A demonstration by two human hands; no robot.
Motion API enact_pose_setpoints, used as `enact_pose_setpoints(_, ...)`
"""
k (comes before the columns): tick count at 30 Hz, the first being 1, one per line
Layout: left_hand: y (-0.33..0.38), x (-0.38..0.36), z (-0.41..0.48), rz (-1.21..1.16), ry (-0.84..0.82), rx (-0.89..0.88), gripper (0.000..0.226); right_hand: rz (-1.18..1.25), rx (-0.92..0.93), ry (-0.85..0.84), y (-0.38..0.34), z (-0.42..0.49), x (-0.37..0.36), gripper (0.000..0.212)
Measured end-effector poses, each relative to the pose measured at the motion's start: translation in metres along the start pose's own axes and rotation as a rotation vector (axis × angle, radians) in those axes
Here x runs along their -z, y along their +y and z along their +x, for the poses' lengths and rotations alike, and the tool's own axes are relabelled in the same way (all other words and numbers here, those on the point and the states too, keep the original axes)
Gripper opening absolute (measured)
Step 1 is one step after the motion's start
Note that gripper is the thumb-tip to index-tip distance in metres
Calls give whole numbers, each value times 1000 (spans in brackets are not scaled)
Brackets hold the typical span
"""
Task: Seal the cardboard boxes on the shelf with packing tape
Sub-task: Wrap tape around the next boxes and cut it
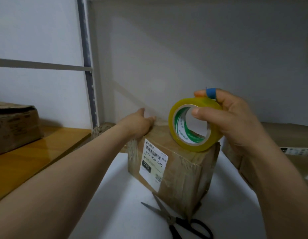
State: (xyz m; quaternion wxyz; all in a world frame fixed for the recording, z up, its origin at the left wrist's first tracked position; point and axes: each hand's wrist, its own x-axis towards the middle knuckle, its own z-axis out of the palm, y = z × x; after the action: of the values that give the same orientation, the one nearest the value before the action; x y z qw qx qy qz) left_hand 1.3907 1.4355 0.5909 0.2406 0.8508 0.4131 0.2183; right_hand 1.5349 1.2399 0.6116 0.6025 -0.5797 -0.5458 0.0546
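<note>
— Cardboard box [175,169] stands on the white shelf [115,195], with the yellow tape roll [193,125] against its top. Hands?
— Right hand [239,121] grips the roll, thumb through the core, fingers curled over the rim. Left hand [139,125] lies flat, fingers straight, on the box's far top edge.
— Around it?
— Scissors [181,221] lie just in front, and a white wall [184,49] is behind. The label [154,161] reads 220-220-040.

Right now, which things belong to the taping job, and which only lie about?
For the job: tape roll, held by the right hand; labelled box, under the left hand; scissors in front of it.
Lying about: worn box on the wooden shelf at left; brown box at right.
</note>
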Motion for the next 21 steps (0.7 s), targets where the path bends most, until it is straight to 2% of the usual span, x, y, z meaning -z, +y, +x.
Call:
enact_pose_setpoints(2, -2, -5, -5, 34, 261, -78, 44, -29, 1, 21, 1, -1, 1, 51)
enact_pose_setpoints(3, -1, -7, -11, 97, 351, -150, 43, -41, 2, 27, 1, -1, 2, 52)
enact_pose_setpoints(4, 2, -9, -19, 157, 369, -213, 51, -50, 7, 28, 1, -3, 3, 52)
enact_pose_setpoints(8, 1, -11, -35, 333, -30, -443, 67, -56, -20, -9, 6, -3, 7, 59)
enact_pose_setpoints(11, -12, 0, -26, 279, -218, -514, 73, 123, -75, -92, 9, -5, 6, 72)
enact_pose_setpoints(13, -17, 10, -13, 216, -299, -473, 71, 311, -115, -133, 12, -6, -1, 73)
enact_pose_setpoints(16, -3, 24, -2, 208, -332, -348, 84, 389, -132, -153, 13, -8, -16, 66)
enact_pose_setpoints(19, 10, 17, -8, 72, -398, -338, 48, 422, -157, -137, 13, -10, -20, 56)
enact_pose_setpoints(21, 6, 6, -14, -49, -412, -324, 41, 423, -192, -149, 9, -12, -19, 55)
